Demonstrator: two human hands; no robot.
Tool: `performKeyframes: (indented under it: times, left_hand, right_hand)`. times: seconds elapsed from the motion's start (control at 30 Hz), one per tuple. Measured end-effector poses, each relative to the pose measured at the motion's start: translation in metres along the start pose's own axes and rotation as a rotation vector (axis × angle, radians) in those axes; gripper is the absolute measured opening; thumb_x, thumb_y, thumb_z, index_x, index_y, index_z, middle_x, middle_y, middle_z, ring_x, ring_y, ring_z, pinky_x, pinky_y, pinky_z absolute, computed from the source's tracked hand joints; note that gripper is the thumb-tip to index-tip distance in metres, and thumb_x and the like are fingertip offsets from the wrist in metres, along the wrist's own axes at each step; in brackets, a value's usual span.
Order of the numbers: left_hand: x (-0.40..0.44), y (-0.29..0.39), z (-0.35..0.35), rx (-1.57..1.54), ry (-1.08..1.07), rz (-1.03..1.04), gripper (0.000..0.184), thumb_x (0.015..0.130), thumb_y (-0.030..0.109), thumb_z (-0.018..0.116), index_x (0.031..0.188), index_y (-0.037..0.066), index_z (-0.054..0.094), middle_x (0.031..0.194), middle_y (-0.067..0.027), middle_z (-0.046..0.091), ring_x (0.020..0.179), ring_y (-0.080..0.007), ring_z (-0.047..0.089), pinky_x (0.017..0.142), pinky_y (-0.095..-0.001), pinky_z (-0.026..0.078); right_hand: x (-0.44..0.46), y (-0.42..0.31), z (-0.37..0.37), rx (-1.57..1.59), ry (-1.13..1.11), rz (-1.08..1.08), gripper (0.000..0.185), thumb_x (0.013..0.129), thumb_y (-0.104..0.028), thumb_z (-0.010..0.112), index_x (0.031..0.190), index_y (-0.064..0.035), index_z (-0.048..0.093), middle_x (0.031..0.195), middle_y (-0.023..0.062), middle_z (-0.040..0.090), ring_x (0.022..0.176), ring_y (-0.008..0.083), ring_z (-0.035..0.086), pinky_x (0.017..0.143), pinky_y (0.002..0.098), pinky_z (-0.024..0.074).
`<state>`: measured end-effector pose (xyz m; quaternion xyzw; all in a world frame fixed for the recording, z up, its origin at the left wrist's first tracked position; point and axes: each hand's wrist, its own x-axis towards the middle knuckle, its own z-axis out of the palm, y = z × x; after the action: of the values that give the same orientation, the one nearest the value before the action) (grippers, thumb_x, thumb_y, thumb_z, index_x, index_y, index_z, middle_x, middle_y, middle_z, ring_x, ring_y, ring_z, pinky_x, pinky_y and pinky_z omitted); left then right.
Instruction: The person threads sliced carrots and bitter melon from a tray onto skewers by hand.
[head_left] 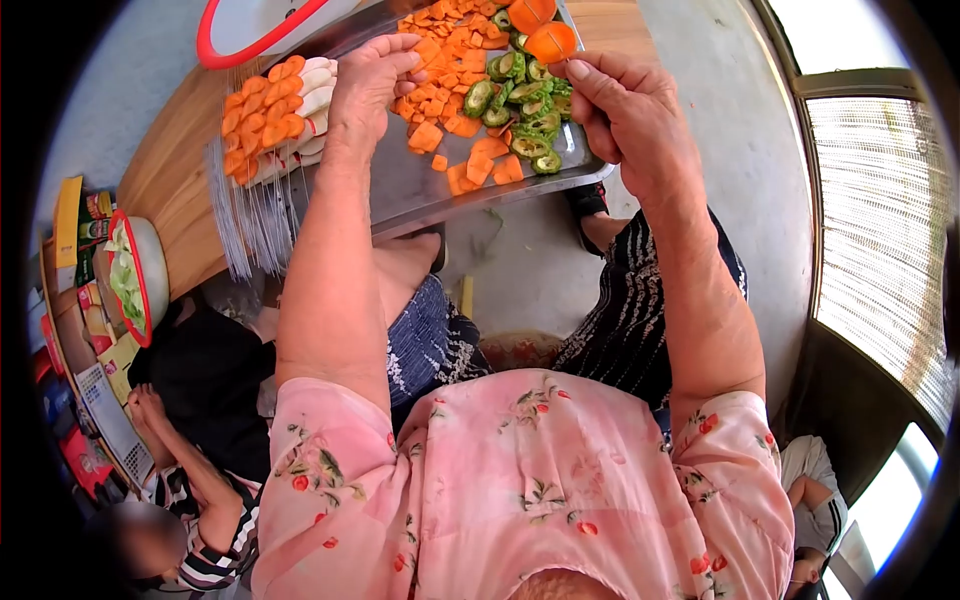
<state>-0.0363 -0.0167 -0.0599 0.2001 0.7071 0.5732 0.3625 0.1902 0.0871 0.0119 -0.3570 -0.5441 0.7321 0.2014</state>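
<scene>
My right hand [635,120] is closed in a pinch at the end of a thin skewer with large carrot slices [551,43], held above the far right part of the metal tray [400,208]. Over the tray's left side, the fingers of my left hand [372,85] pinch a carrot slice [427,52]. Cut carrot pieces [440,95] are spread below and between my hands. Green bitter melon rings [530,110] lie in a heap beside them, near my right hand.
Skewers loaded with carrot and white slices [270,115] lie left of the tray, their thin metal ends [250,220] pointing toward me. A red-rimmed basin [250,45] stands behind. A bowl of pale green pieces [140,275] is at left. Other people sit at both sides.
</scene>
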Motion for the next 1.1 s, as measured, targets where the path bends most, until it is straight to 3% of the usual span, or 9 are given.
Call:
performKeyframes:
  times: [0.13,0.17,0.3,0.67,1.1]
  left_hand:
    - [0.000,0.018,-0.009,-0.296,0.035,0.038,0.023,0.082,0.005,0.058,0.104,-0.001,0.058,0.085,-0.0050,0.063,0.071,-0.0115,0.061,0.061,-0.0196,0.047]
    - [0.001,0.021,-0.012,-0.368,0.036,0.040,0.021,0.083,0.005,0.058,0.103,-0.001,0.058,0.086,-0.0064,0.063,0.073,-0.0126,0.062,0.063,-0.0198,0.047]
    - [-0.011,0.042,-0.013,-0.367,0.126,0.036,0.018,0.084,0.004,0.057,0.101,-0.001,0.058,0.086,-0.0088,0.064,0.071,-0.0137,0.063,0.060,-0.0198,0.048]
    - [-0.019,0.055,0.000,-0.476,0.101,0.028,0.018,0.085,0.004,0.057,0.101,-0.003,0.055,0.085,-0.0087,0.062,0.068,-0.0163,0.064,0.058,-0.0219,0.051]
    - [-0.022,0.059,-0.002,-0.585,0.067,-0.023,0.019,0.084,0.003,0.055,0.102,-0.004,0.055,0.086,-0.0113,0.063,0.068,-0.0153,0.062,0.059,-0.0225,0.050]
  right_hand:
    - [0.000,-0.002,0.000,-0.005,-0.014,0.018,0.020,0.091,-0.015,0.054,0.096,0.0022,0.063,0.057,-0.0004,0.050,0.036,0.0031,0.028,0.033,0.0203,0.0183]
    - [-0.001,-0.004,-0.001,-0.002,-0.031,0.026,0.018,0.089,-0.014,0.056,0.093,0.0014,0.064,0.056,-0.0010,0.049,0.039,0.0035,0.033,0.035,0.0199,0.0244]
    - [-0.003,-0.010,0.000,-0.101,0.008,0.007,0.018,0.088,-0.015,0.057,0.092,0.0007,0.065,0.056,-0.0012,0.050,0.043,0.0040,0.037,0.039,0.0192,0.0303]
    - [-0.004,-0.009,0.000,-0.482,0.008,-0.106,0.016,0.086,-0.013,0.057,0.091,0.0002,0.065,0.054,0.0007,0.051,0.051,0.0057,0.045,0.048,0.0237,0.0373]
    - [-0.008,-0.002,0.008,-0.445,-0.074,-0.105,0.014,0.086,-0.009,0.056,0.091,0.0011,0.064,0.056,-0.0013,0.049,0.051,0.0059,0.045,0.048,0.0235,0.0379]
